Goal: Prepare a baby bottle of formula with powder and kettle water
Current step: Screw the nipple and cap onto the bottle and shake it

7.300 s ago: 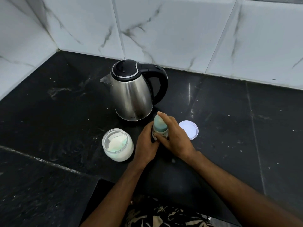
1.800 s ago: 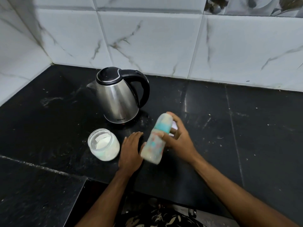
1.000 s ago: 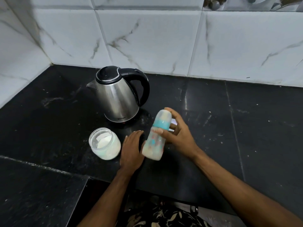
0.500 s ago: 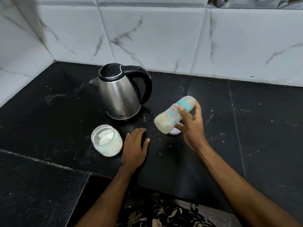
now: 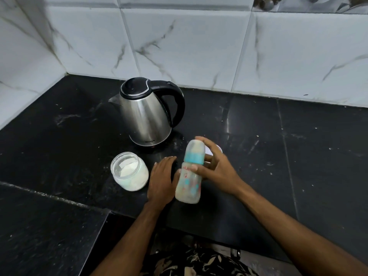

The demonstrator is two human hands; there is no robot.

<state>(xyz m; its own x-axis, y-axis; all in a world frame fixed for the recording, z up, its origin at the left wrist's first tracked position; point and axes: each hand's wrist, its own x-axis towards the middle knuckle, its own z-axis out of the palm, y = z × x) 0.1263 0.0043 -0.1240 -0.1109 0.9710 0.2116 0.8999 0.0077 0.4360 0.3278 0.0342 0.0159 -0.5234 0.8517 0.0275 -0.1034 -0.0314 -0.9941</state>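
While the right hand (image 5: 216, 168) grips the capped, translucent baby bottle with the teal collar and printed body (image 5: 190, 174) just above the black stone counter (image 5: 298, 156), thumb across the front and fingers curled round the far side at the collar, the main danger is a slip. The grip sits high on a smooth plastic surface, and the milky liquid fills the lower part, so the weight hangs below the fingers; any hard swing could pull the bottle loose and drop it onto the stone. A collar not screwed fully home would be the other weak point, I judge, since tilting would let warm formula leak round the threads onto the hand. Whether the collar is tight cannot be told from this view. The left hand (image 5: 162, 179) lies flat on the counter, fingers straight and close together, holding nothing, just beside the bottle's base, so it is placed to steady but not to catch. Close to its other side stands the open, round glass jar of white powder (image 5: 129, 171), lid off; a careless sweep of that hand or of the bottle could tip it and spill the powder. The jar's white round lid (image 5: 218, 149) peeks from behind the right hand. Behind them the stainless steel kettle with black lid and handle (image 5: 147, 114) stands near enough that a wide shake could knock it, and possibly hot water would be the worst spill.
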